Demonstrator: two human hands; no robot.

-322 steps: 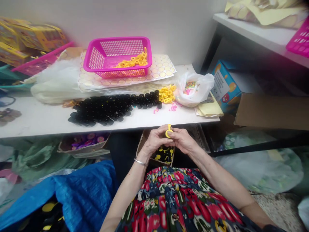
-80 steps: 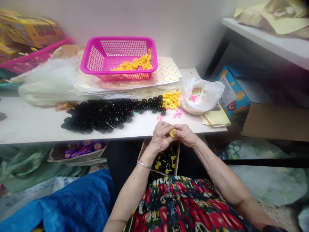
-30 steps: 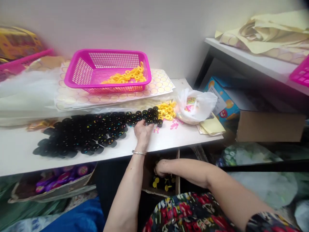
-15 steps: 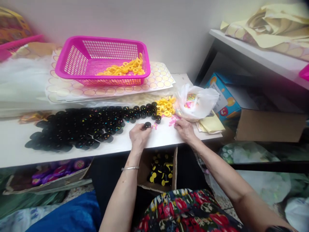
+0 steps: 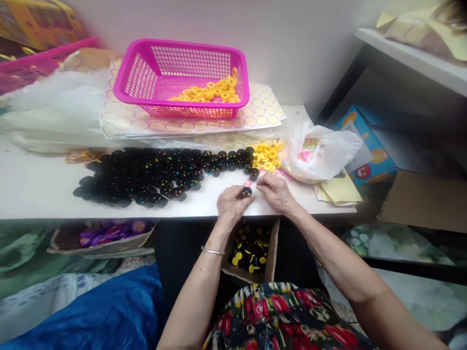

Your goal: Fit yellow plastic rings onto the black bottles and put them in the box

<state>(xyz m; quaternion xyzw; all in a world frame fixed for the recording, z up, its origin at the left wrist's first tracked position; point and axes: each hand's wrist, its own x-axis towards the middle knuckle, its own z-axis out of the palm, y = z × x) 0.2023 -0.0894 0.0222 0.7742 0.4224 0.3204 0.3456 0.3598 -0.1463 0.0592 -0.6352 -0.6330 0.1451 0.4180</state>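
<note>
My left hand (image 5: pixel 231 206) pinches a small black cap (image 5: pixel 246 192) with coloured specks, held just above the white table's front edge (image 5: pixel 109 210). My right hand (image 5: pixel 276 190) is close beside it, fingers curled and pressed together near tiny pink beads (image 5: pixel 249 183); what it holds, if anything, is too small to name. A large mass of the same black caps (image 5: pixel 146 172) lies to the left. A pile of yellow rings (image 5: pixel 267 155) sits just behind my hands.
A pink basket (image 5: pixel 146 82) with yellow rings stands on sticker sheets (image 5: pixel 251 114) at the back. A white plastic bag (image 5: pixel 324 150) lies at the right. Under the table sits a cardboard box (image 5: pixel 272 257) of black and yellow pieces. A blue bag (image 5: pixel 102 311) lies lower left.
Both hands held a yellow piece earlier. Then my right hand went down to the box below while my left reached the black caps. Now my left holds a black cap and my right is beside it.
</note>
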